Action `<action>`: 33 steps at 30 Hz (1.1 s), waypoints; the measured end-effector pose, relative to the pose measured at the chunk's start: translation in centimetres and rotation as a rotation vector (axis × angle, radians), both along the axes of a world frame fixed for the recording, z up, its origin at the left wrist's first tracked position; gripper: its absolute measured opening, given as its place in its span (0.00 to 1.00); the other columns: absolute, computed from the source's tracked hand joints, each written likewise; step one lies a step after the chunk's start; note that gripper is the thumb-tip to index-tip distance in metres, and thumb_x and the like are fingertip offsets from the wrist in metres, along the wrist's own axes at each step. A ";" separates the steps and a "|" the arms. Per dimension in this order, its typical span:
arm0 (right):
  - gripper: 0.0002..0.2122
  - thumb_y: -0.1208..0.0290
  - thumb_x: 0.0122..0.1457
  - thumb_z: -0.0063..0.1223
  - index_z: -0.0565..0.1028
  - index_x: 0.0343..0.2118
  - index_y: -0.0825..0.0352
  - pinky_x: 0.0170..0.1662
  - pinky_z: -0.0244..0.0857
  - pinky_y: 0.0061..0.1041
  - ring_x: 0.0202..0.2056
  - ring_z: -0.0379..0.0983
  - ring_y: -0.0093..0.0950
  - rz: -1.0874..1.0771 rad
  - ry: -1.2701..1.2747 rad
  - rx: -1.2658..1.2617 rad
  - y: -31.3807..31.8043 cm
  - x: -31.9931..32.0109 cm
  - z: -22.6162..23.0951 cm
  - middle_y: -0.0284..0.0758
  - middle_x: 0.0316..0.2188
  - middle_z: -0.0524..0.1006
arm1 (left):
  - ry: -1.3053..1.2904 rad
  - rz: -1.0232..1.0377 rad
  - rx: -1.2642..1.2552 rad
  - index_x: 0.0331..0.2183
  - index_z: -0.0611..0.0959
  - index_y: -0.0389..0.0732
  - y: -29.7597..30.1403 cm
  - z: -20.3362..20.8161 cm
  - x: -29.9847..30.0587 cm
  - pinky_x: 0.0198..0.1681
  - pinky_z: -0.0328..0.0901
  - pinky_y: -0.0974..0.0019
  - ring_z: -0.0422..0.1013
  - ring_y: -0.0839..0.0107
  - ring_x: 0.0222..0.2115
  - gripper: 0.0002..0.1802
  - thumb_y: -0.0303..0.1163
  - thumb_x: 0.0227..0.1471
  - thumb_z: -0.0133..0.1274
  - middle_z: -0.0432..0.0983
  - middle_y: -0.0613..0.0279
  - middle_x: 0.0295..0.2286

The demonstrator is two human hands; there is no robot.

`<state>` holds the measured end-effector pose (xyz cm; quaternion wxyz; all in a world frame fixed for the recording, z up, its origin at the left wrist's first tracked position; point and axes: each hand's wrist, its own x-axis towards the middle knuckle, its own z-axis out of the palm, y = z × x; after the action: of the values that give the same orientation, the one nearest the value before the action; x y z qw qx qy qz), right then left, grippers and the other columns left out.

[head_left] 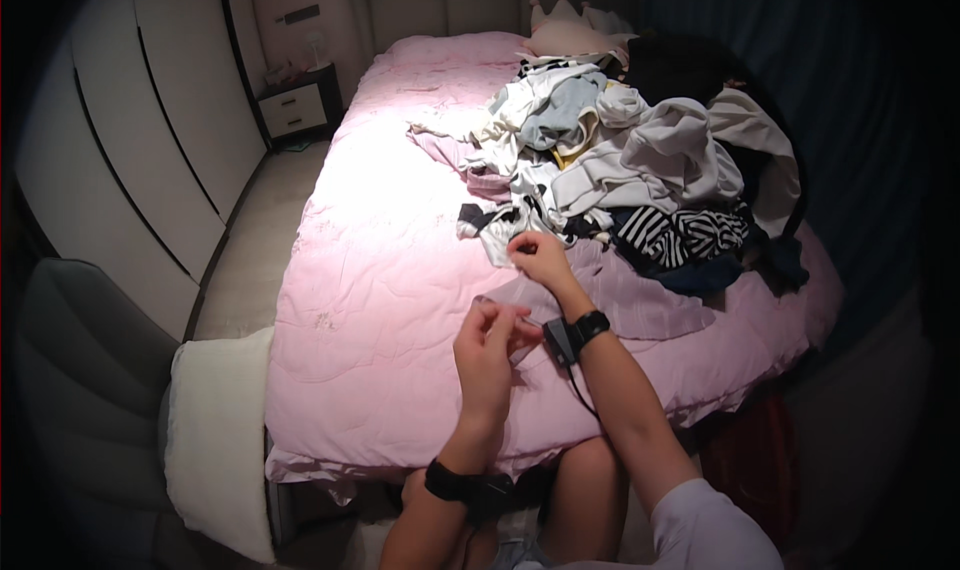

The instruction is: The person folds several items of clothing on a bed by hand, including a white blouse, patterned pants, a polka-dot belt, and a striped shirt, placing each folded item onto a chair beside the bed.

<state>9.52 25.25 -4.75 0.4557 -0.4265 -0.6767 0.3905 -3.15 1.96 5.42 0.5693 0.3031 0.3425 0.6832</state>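
My left hand [487,348] hovers over the near part of the bed, its fingers bent and thumb drawn in to them. What lies between those fingertips, if anything, is too small to make out. Farther forward and to the right, my right hand [541,259] has its thumb and fingertips pinched together beside a white garment with dark patches [505,232]. Whether cloth is caught in that pinch is unclear. A pale lilac-pink garment [640,295] lies spread on the bed beneath and right of my hands. Both wrists wear black straps; the right one carries a small dark box with a cable.
A large heap of clothes covers the bed's right side, with a light grey garment [640,175] and a black-and-white striped one [680,235]. Pink bedding [350,370] spreads left. A crown-shaped cushion [570,30], nightstand [297,108], wardrobe [130,130] and grey chair [80,400] stand around.
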 end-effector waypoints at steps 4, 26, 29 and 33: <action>0.04 0.78 0.46 0.59 0.79 0.27 0.67 0.31 0.66 0.22 0.27 0.73 0.23 -0.073 -0.178 0.449 -3.5 0.2 3.0 0.32 0.26 0.76 | 0.259 0.068 -0.084 0.36 0.77 0.36 -0.6 -2.4 0.2 0.26 0.66 0.77 0.73 0.79 0.24 0.06 0.29 0.62 0.53 0.79 0.61 0.28; 0.11 0.85 0.48 0.60 0.79 0.36 0.68 0.32 0.67 0.23 0.30 0.73 0.30 0.154 -0.284 0.232 -29.0 10.0 12.3 0.36 0.33 0.73 | 1.570 0.363 0.594 0.38 0.80 0.39 3.3 -4.8 -3.1 0.50 0.60 0.55 0.70 0.58 0.43 0.18 0.23 0.40 0.59 0.75 0.59 0.38; 0.15 0.85 0.48 0.61 0.80 0.41 0.68 0.31 0.65 0.20 0.29 0.72 0.25 0.043 -0.279 0.200 -31.2 11.0 13.3 0.35 0.31 0.77 | 1.656 0.435 0.707 0.36 0.80 0.40 -0.1 -1.3 -5.2 0.49 0.60 0.57 0.70 0.58 0.44 0.18 0.25 0.37 0.60 0.75 0.61 0.39; 0.19 0.85 0.41 0.62 0.78 0.40 0.67 0.31 0.67 0.26 0.28 0.74 0.30 0.106 -0.378 0.177 -34.1 13.1 13.0 0.37 0.31 0.78 | 1.835 0.492 0.759 0.33 0.85 0.44 -5.5 0.6 -8.7 0.45 0.58 0.60 0.70 0.62 0.41 0.11 0.23 0.42 0.60 0.77 0.67 0.39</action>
<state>22.66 -8.84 8.20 0.3353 -0.4143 -0.8033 0.2659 -11.87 -3.52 6.04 -0.2018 0.7909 0.4602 0.3491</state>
